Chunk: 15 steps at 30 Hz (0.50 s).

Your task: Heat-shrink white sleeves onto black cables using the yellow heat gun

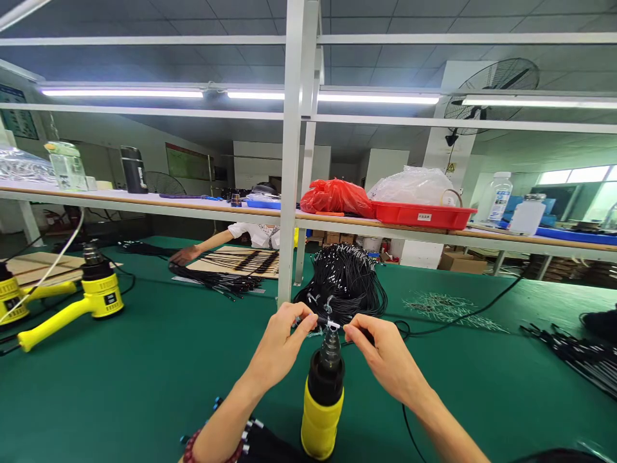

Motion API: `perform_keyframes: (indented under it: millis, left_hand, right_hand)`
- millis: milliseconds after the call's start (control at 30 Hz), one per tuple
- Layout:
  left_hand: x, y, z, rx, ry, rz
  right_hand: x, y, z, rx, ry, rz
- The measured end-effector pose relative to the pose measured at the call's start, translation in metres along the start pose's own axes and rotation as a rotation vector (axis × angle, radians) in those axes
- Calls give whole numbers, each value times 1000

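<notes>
A yellow heat gun (322, 411) stands upright on the green table, its metal nozzle pointing up. Just above that nozzle, a thin black cable with a white sleeve (333, 325) is stretched between my two hands. My left hand (277, 344) pinches the black part on the left of the sleeve. On the other side, my right hand (385, 354) grips the cable between thumb and fingers. Directly behind lies a big bundle of black cables (349, 280) with white ends. More cables with white ends (248, 437) lie partly under my left forearm.
Other yellow heat guns (103, 292) rest at the left. Across the table, a co-worker's hand (186, 255) reaches over black cables. Thin wire-like pieces (448, 308) are scattered at right, near another cable bundle (578, 357). A white post (292, 161) and a shelf with a red tray (419, 215) stand ahead.
</notes>
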State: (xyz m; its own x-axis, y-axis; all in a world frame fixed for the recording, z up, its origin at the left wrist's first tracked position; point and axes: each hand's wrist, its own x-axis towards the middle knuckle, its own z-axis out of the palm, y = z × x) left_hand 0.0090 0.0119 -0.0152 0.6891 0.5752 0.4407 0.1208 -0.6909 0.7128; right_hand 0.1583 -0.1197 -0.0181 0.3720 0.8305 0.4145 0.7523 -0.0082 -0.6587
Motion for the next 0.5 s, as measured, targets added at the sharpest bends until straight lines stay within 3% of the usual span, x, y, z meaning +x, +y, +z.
perform_keyframes:
  millis: [367,500]
  left_hand:
    - [-1,1,-1,-22,17,-15]
    - [-3,-6,-2,-121,84,-63]
  right_hand:
    - [1,-1,2,42,35,3]
    - [0,9,3,128,137,46]
